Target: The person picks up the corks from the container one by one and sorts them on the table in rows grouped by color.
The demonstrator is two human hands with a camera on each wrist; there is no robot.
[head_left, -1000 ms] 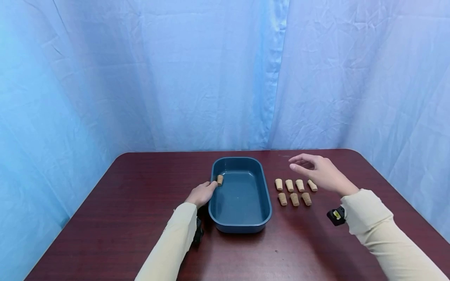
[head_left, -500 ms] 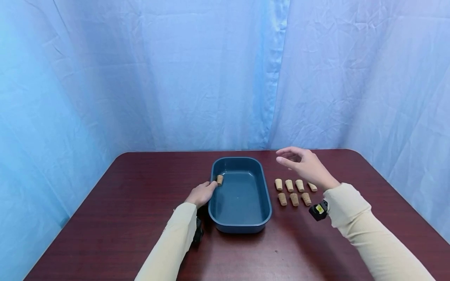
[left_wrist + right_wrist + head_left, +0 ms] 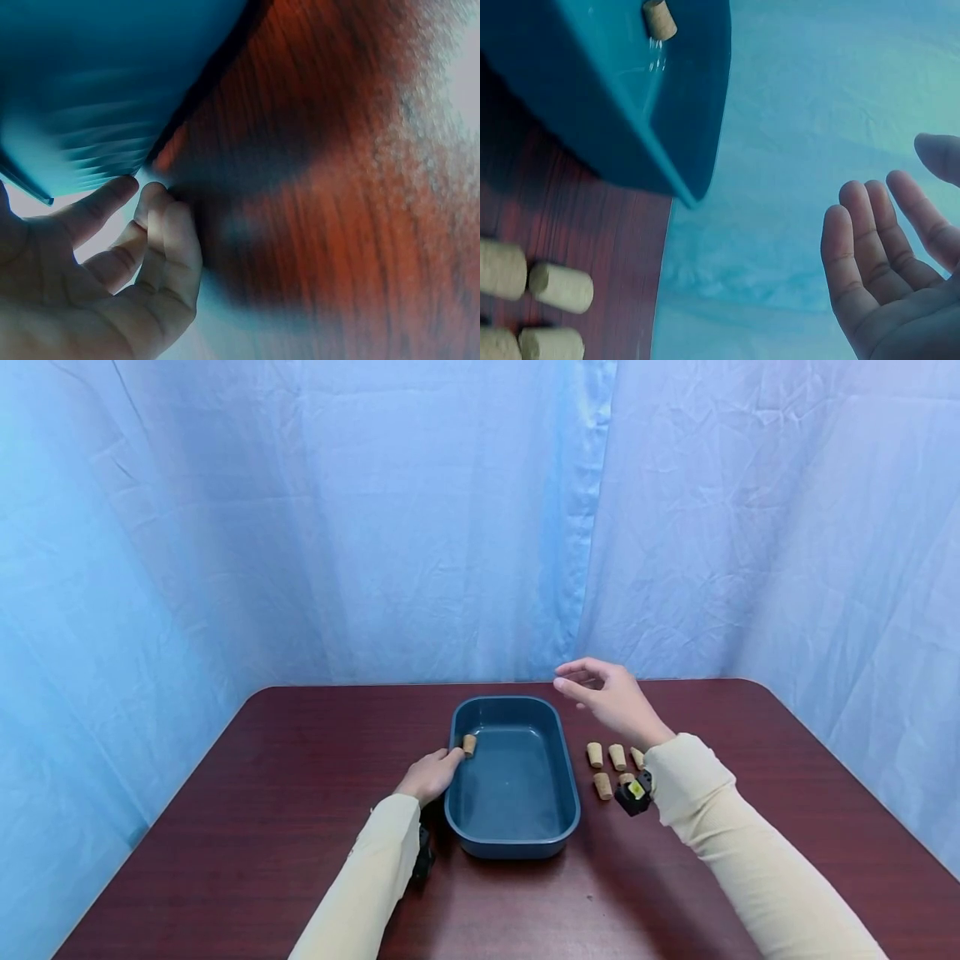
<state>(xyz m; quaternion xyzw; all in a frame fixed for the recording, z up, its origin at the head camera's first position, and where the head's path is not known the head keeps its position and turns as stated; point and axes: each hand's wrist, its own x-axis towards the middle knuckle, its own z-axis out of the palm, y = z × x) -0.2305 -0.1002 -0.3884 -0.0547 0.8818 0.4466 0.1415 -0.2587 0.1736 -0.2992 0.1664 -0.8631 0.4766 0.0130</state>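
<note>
A deep blue rectangular tray point(image 3: 517, 797) with rounded corners sits mid-table. My left hand point(image 3: 431, 774) holds its left wall, thumb over the rim; the left wrist view has the fingers point(image 3: 171, 244) low against the outer side. Inside, near that thumb, is a small tapered cork stopper point(image 3: 469, 745), also visible in the right wrist view as a cork point(image 3: 660, 20). My right hand point(image 3: 611, 697) is raised near the tray's far right corner, fingers loosely bent, nothing in its grasp. Right of the tray lie cork stoppers point(image 3: 602, 786) in two rows, some hidden behind the right wrist.
The dark red-brown wooden table point(image 3: 300, 827) runs back to a pale blue curtain point(image 3: 435, 527). A small black camera point(image 3: 633, 793) is strapped under the right wrist, close over the corks in the head view.
My right hand has travelled left and slightly up, from over the corks toward the tray's far right corner. Its wrist now covers some corks. The left hand, tray and cork inside stay put.
</note>
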